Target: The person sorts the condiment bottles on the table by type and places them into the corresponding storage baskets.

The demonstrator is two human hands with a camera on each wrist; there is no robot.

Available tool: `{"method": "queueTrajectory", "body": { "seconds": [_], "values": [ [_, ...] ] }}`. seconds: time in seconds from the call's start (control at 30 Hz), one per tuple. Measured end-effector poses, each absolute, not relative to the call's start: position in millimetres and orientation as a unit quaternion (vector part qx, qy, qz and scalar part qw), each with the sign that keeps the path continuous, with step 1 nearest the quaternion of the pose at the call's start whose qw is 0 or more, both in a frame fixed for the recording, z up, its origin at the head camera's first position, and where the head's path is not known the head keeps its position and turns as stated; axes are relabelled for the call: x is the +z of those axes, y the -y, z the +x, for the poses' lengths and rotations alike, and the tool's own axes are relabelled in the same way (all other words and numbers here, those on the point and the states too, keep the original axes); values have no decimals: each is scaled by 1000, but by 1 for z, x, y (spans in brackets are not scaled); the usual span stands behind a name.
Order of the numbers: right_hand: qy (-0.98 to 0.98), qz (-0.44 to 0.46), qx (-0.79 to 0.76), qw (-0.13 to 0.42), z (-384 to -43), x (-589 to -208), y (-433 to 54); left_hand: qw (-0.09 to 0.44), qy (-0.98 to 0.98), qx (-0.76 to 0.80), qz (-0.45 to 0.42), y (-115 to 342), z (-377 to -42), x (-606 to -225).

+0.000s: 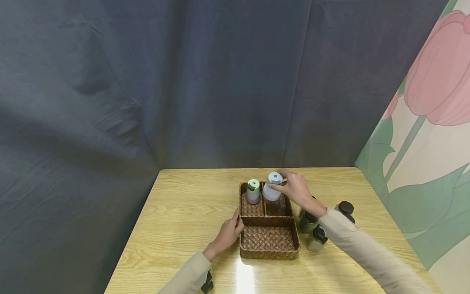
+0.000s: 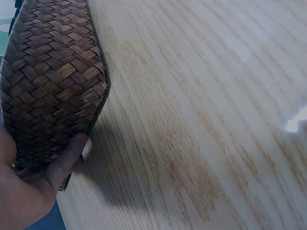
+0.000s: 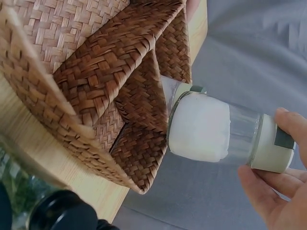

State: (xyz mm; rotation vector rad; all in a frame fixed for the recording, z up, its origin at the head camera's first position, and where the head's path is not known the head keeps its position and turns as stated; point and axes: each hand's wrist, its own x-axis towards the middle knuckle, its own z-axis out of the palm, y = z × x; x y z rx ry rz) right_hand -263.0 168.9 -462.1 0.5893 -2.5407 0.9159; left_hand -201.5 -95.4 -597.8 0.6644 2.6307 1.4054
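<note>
My right hand [image 1: 295, 188] pinches the pale lid of a clear seasoning jar [image 3: 201, 127] with white contents. In the head view this jar overlaps the back right compartment of a brown woven basket [image 1: 269, 254]. A similar jar [image 1: 253, 195] with a pale green lid stands in the back left compartment. My left hand [image 1: 226, 234] grips the basket's left wall, one finger lying along the outside of the weave in the left wrist view. The wide front compartment shows its bare woven bottom.
Several dark-lidded jars stand right of the basket, among them a jar [image 1: 316, 240] near its front corner and another black-lidded jar [image 1: 346, 207] farther right. A dark object [image 1: 207, 283] shows beside the left sleeve. A grey curtain [image 1: 235, 90] hangs behind the wooden table [image 1: 183, 204].
</note>
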Motion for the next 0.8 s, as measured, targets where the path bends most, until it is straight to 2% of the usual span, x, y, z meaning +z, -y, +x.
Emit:
{"method": "queueTrajectory", "body": {
  "seconds": [0.3,0.8],
  "values": [
    [901,207,349,151,-261,-463,-158,51,-857,467,213,96,-202,-599],
    [899,211,355,148,-262,-467,-137,55,-854,473,208,97,-203,-602]
  ]
}}
